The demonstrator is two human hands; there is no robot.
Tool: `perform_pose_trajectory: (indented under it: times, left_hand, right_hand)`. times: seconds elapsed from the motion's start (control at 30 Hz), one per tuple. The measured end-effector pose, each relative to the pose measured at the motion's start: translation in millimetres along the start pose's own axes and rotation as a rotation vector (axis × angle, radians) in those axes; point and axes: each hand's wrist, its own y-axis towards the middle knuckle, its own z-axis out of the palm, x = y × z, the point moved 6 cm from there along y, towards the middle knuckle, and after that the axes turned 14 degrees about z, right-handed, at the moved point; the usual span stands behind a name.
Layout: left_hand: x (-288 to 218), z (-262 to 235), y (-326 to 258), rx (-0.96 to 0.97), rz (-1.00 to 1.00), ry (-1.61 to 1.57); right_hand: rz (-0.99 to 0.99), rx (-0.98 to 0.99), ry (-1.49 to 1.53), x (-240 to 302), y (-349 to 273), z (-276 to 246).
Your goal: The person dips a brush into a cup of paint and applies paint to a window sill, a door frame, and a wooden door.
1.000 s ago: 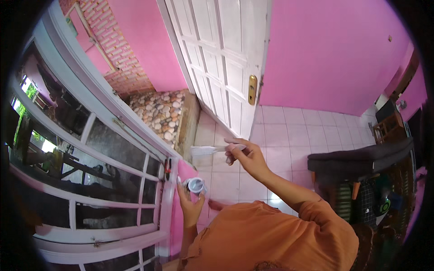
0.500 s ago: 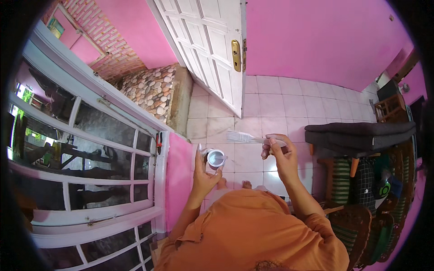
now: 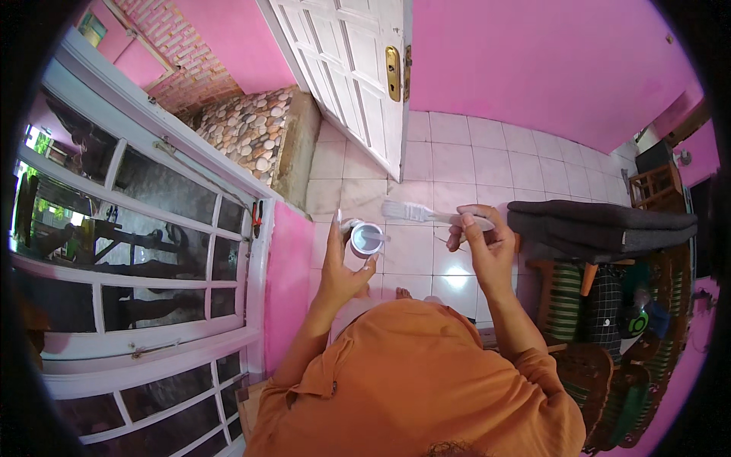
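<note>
My left hand (image 3: 341, 266) is closed around a small round can (image 3: 367, 251) whose open top shows pale grey-blue paint (image 3: 366, 238). A short flat stick (image 3: 378, 238) leans over the can's right rim. In my right hand (image 3: 487, 240) is a paintbrush (image 3: 420, 213), held by its handle between thumb and fingers. Its pale bristles (image 3: 394, 210) point left, above and to the right of the can, apart from it. What the hidden fingers behind the can do does not show.
A white panelled door (image 3: 343, 76) with a brass handle plate stands ajar ahead. White-framed windows (image 3: 152, 228) run along the left, with red-handled pliers (image 3: 257, 218) on the frame. At right are a dark grey cushioned seat (image 3: 601, 228) and carved wooden chairs (image 3: 594, 373). White tiles (image 3: 495, 164) cover the floor.
My view has shifted slightly. The paintbrush has come down a little relative to my body and turned so its bristles show wider. Both hands keep their hold.
</note>
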Motion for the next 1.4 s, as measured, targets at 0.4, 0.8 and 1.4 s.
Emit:
perform_pose_trajectory:
  times: [0.4, 0.8, 1.4]
  left_hand:
    - [-10.2, 16.8, 43.2, 0.033, 0.108, 0.06]
    - [42.7, 17.7, 92.9, 0.143, 0.038, 0.035]
    - [142.4, -25.6, 252.1, 0.232, 0.148, -0.123]
  right_hand:
    - [-0.099, 0.032, -0.186, 48.6, 20.8, -5.5]
    - [-0.166, 0.264, -0.842, 44.5, 92.9, 74.1]
    - [0.021, -0.065, -0.635, 43.2, 248.3, 118.6]
